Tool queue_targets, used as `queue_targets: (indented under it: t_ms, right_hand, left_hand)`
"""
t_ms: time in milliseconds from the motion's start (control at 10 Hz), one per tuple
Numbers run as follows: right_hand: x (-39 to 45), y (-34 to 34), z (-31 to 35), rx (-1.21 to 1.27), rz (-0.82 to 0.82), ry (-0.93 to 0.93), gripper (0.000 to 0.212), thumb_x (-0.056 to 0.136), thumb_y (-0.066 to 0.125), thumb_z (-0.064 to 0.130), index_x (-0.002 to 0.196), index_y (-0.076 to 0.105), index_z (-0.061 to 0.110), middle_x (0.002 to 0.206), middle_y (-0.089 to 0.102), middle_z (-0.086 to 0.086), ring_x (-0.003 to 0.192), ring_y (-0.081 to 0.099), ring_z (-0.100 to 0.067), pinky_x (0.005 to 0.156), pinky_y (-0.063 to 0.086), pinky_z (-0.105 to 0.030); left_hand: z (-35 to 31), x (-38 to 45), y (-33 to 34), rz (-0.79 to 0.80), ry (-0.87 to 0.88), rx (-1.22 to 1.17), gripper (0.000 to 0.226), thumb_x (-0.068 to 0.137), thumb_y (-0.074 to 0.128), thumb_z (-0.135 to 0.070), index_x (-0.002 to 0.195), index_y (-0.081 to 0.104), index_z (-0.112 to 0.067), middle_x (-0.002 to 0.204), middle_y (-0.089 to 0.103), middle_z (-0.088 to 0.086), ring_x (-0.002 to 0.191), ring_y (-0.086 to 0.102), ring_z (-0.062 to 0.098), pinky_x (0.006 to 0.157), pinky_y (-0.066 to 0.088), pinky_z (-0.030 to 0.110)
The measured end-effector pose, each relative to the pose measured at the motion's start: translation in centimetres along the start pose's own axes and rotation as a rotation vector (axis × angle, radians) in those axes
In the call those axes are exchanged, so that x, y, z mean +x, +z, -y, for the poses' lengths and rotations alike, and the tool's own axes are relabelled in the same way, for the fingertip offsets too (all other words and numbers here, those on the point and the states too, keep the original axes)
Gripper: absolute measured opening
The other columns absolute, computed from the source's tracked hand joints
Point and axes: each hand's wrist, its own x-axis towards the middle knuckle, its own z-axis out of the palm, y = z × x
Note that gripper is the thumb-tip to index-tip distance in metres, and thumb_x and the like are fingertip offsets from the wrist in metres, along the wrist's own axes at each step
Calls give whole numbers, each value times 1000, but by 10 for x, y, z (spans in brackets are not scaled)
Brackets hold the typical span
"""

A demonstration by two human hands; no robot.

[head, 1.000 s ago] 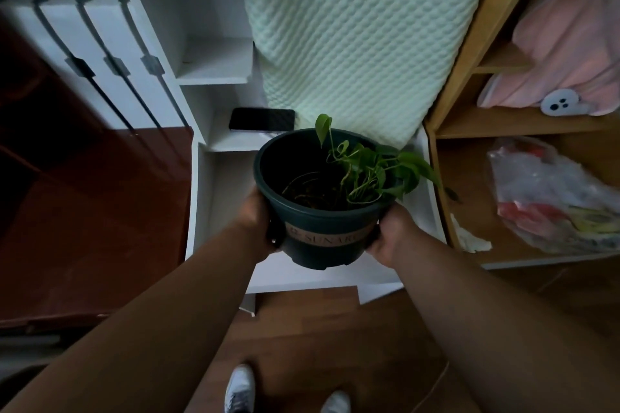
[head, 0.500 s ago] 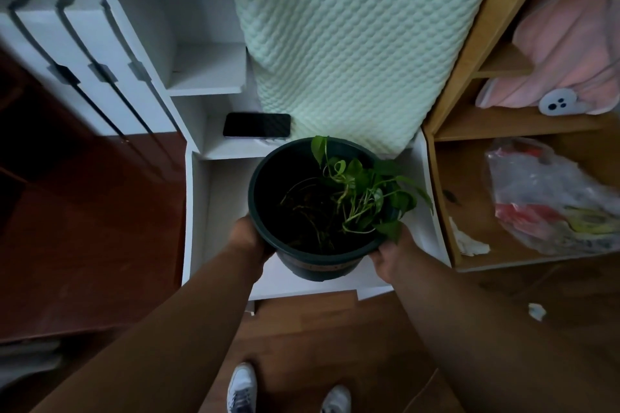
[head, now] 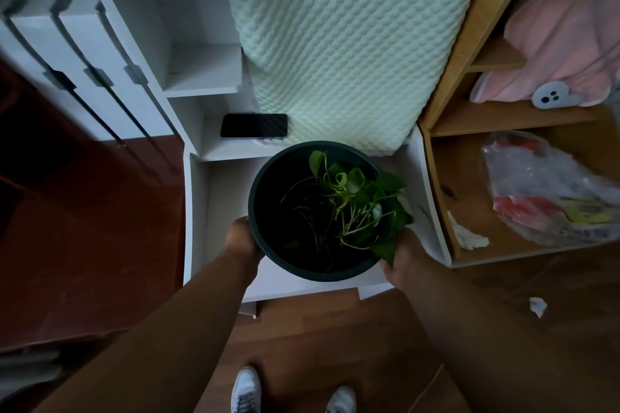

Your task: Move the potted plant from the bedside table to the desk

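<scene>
Both hands point(head: 243, 238), potted plant point(head: 318, 211) lower now

Dim, underexposed; wide-angle edge warp; foreground v. dark.

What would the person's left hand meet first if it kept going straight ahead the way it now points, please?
The left hand already presses the dark green pot, so the pot blocks it. Past that, probably the white bedside table, with the black phone farther on; depth is unclear.
</scene>
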Motion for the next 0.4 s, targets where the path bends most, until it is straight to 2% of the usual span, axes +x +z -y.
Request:
queue_targets:
  t_ms: [100, 200, 300, 400]
  right_hand:
    - [-7, -5, 8, -65, -8, -12, 30, 118, 45, 11, 117, 75, 5, 102, 81, -17, 92, 77, -27, 58, 66, -27]
    - [-17, -13, 23, -68, -27, -56, 33, 120, 45, 23, 131, 72, 7, 134, 75, -20, 123, 70, -33, 108, 59, -45]
    - [-41, -12, 47, -142, -35, -140, 27, 118, 46, 21, 125, 72, 26, 144, 68, -15, 137, 61, -34, 122, 45, -50]
    - [-76, 0, 76, -318, -149, -299, 32, 109, 60, 33, 134, 74, 19, 147, 70, -16, 132, 65, -36, 111, 51, -49]
  left_hand:
    - [-5, -5, -12, 3, 63, 33, 57, 108, 48, -9, 60, 78, -20, 60, 67, 2, 63, 63, 24, 57, 58, 32]
    - [-20, -13, -24, -53, 90, -80, 32, 116, 49, -21, 127, 78, -10, 112, 82, 13, 104, 77, 31, 89, 69, 43]
    - [-42, -29, -30, -51, 130, -104, 52, 120, 48, -37, 163, 55, -8, 147, 69, 11, 138, 65, 32, 122, 51, 53]
    - [-73, -54, -25, -45, 246, -101, 55, 119, 52, -39, 163, 57, -7, 142, 64, 7, 121, 65, 20, 100, 52, 39]
